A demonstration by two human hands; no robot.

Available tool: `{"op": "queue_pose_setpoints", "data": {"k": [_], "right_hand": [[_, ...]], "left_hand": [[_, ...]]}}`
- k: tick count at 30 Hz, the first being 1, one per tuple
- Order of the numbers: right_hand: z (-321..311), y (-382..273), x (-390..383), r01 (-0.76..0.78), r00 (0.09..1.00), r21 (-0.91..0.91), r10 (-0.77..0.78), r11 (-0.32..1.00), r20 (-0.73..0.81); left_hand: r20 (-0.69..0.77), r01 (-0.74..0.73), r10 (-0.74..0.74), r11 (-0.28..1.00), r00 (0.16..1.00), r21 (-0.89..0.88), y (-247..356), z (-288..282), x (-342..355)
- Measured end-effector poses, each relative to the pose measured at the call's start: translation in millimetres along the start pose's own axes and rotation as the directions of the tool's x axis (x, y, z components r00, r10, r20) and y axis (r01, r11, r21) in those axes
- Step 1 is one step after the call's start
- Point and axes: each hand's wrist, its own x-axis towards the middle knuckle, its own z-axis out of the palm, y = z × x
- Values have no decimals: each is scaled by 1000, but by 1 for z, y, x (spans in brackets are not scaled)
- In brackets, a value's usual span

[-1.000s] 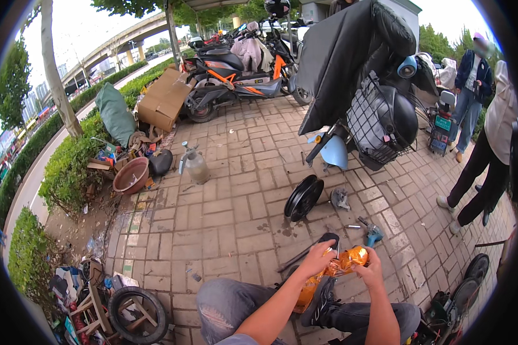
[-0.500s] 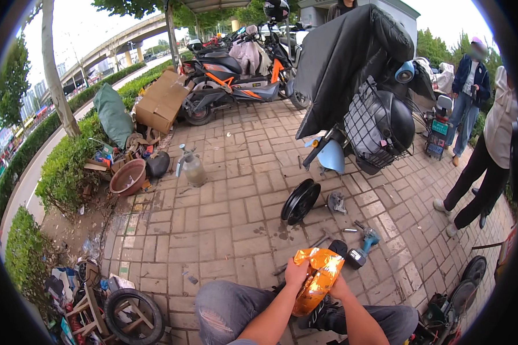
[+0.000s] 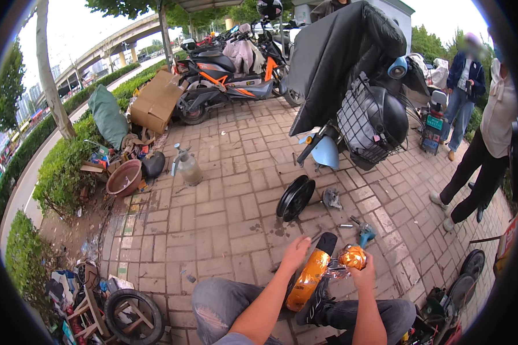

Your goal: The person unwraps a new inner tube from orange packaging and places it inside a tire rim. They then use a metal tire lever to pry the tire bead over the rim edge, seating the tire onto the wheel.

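Orange foil [image 3: 353, 257], crumpled into a ball, is clamped in the right hand [image 3: 364, 273]; the left hand [image 3: 296, 252] has its fingers loosely bent, apart from the foil, with nothing seen in them. Just left of the right-hand grip, between the hands, stands what looks like a tyre [image 3: 327, 244], black end bare, the rest in orange wrap [image 3: 309, 280]. Handling the foil well would mean keeping it bunched in the right fist, steadying the tyre with the left and pulling low and evenly, since thin film could tear. Beyond the grip, near, lies a drill [image 3: 366, 233]; a little farther off and to its left stands a wheel [image 3: 296, 198]. Small dark print marks the wrap, too tiny to read. Far beyond, right of the grip, a green plate [image 3: 434, 122] carries pale characters.
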Motion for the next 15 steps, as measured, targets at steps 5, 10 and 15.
{"op": "queue_pose_setpoints", "data": {"k": [5,10,15], "right_hand": [[113,111,-28,180,964,-473,-60,863,258],[94,165,-5,556,813,-477,-327,681,481],[48,14,9,-16,997,-34,19,999,71]], "left_hand": [[111,359,-344,849,932,-388,-205,-54,-3],[-326,176,-171,984,930,-14,-131,-13,1],[-288,-75,-47,913,957,-401,33,-28,-23]]}}
